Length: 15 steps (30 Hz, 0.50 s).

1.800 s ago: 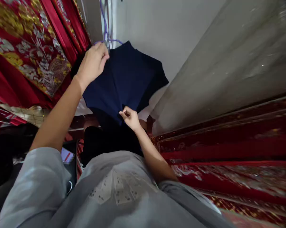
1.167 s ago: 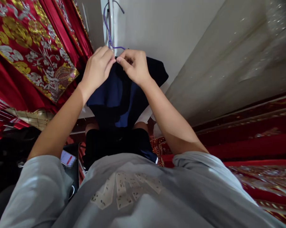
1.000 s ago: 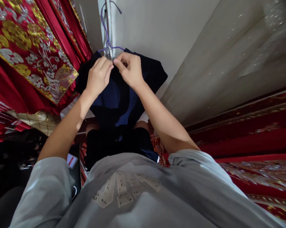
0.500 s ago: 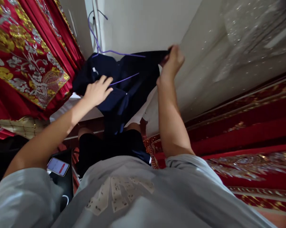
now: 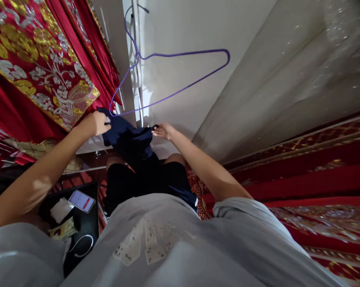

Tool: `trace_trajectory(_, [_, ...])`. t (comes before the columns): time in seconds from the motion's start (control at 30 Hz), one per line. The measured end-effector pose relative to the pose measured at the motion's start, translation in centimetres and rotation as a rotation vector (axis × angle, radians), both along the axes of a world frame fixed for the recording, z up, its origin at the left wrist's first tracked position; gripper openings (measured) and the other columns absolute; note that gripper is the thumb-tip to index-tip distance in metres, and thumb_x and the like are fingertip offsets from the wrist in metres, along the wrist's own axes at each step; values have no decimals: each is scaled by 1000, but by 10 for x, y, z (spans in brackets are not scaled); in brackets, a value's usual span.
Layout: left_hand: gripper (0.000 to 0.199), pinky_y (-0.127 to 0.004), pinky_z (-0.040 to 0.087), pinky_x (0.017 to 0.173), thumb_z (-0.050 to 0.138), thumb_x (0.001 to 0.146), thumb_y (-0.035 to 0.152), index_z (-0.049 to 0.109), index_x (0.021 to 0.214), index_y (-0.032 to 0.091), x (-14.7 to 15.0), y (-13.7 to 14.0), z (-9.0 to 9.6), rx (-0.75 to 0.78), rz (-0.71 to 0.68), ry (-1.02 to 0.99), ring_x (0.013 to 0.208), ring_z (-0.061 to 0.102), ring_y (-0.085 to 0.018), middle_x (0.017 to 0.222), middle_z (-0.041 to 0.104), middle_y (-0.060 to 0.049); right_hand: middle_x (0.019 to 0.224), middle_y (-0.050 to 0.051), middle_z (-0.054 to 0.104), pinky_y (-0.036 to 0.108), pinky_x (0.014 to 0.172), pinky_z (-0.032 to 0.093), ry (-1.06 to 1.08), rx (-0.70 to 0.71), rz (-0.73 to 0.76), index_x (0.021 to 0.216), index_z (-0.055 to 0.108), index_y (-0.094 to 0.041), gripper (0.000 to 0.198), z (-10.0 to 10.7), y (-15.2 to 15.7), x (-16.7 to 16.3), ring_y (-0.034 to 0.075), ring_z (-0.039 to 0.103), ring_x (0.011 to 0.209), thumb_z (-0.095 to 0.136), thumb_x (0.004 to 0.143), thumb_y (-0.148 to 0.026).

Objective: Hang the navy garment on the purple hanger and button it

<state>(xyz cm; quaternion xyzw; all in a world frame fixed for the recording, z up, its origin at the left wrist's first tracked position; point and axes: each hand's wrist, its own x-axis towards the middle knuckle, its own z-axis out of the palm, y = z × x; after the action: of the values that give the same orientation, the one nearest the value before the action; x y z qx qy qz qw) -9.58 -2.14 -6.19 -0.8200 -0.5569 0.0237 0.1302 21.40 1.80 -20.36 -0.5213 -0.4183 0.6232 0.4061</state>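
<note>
A dark navy garment (image 5: pixel 128 137) is stretched between my two hands, its lower part hanging down over my lap. My left hand (image 5: pixel 100 122) is closed on its left end. At the other end, the fingers of my right hand (image 5: pixel 163 130) pinch the cloth's edge. Just above the cloth hangs a purple wire hanger (image 5: pixel 180 54), bare along most of its length. Its lower left corner overlaps the garment near my left hand; whether they touch I cannot tell. The garment's exact kind is not clear, as it is bunched and in shadow.
Red cloth with gold and silver embroidery (image 5: pixel 57 71) hangs at the left. A phone (image 5: pixel 82 200) lies on a black seat (image 5: pixel 92 227) beside a white cable and a crumpled tissue (image 5: pixel 61 210). Sheer whitish fabric (image 5: pixel 257 79) covers the right, above red patterned fabric (image 5: pixel 317 167).
The garment has come off the hanger and sits lower. My right hand has moved down and left with it; my left hand has shifted left and closed on the cloth.
</note>
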Motion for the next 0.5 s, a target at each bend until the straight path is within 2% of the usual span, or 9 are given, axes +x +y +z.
trace_trajectory(0.07, [26, -36, 57, 75, 68, 86, 24, 61, 61, 18, -10, -5, -14, -120, -16, -88, 67, 63, -21, 53, 48, 1, 72, 2, 62, 29, 70, 55, -48, -25, 57, 84, 56, -18, 15, 0, -10, -16, 14, 60, 65, 55, 99, -20])
trace_trajectory(0.13, [30, -38, 56, 82, 64, 88, 20, 58, 59, 18, -4, -15, -20, -181, -75, -202, 71, 64, -21, 56, 50, -1, 80, 4, 66, 27, 66, 52, -101, -15, 111, 87, 61, -18, 12, 7, -18, -30, 14, 58, 67, 69, 92, -24])
trace_trajectory(0.2, [28, -39, 56, 86, 62, 88, 17, 58, 61, 17, 19, -29, -20, -158, -191, -302, 78, 65, -22, 65, 57, -4, 86, 6, 68, 26, 66, 52, -114, 22, 249, 85, 64, -18, 24, 18, -25, -46, 15, 59, 72, 74, 91, -39])
trace_trajectory(0.27, [19, -37, 56, 90, 61, 89, 16, 63, 70, 17, 53, -45, -20, -111, -363, -409, 88, 67, -22, 85, 65, -7, 85, 8, 67, 29, 70, 55, -14, 99, 385, 85, 65, -19, 43, 31, -31, -61, 18, 61, 77, 62, 94, -61])
trace_trajectory(0.3, [12, -37, 56, 93, 61, 89, 16, 65, 79, 16, 69, -52, -19, -80, -436, -472, 96, 66, -22, 96, 67, -8, 84, 7, 66, 30, 73, 57, 77, 162, 404, 87, 65, -20, 50, 38, -34, -66, 19, 62, 80, 54, 96, -68])
trace_trajectory(0.33, [5, -36, 56, 94, 62, 89, 16, 66, 88, 17, 85, -59, -19, -39, -475, -530, 103, 65, -23, 107, 66, -10, 82, 7, 65, 32, 75, 58, 172, 234, 381, 88, 63, -21, 54, 45, -36, -70, 20, 63, 83, 48, 95, -73])
trace_trajectory(0.4, [23, -37, 57, 96, 62, 90, 18, 63, 113, 18, 107, -69, -20, 51, -488, -625, 114, 63, -24, 127, 60, -12, 78, 7, 61, 36, 77, 59, 267, 359, 253, 86, 60, -23, 58, 59, -42, -72, 23, 63, 85, 48, 91, -79])
trace_trajectory(0.5, [48, -41, 55, 103, 58, 96, 22, 44, 142, 22, 114, -72, -19, 184, -415, -708, 126, 57, -26, 149, 47, -16, 74, 7, 60, 40, 78, 60, 87, 441, 171, 82, 60, -22, 61, 80, -51, -61, 26, 64, 84, 52, 84, -82])
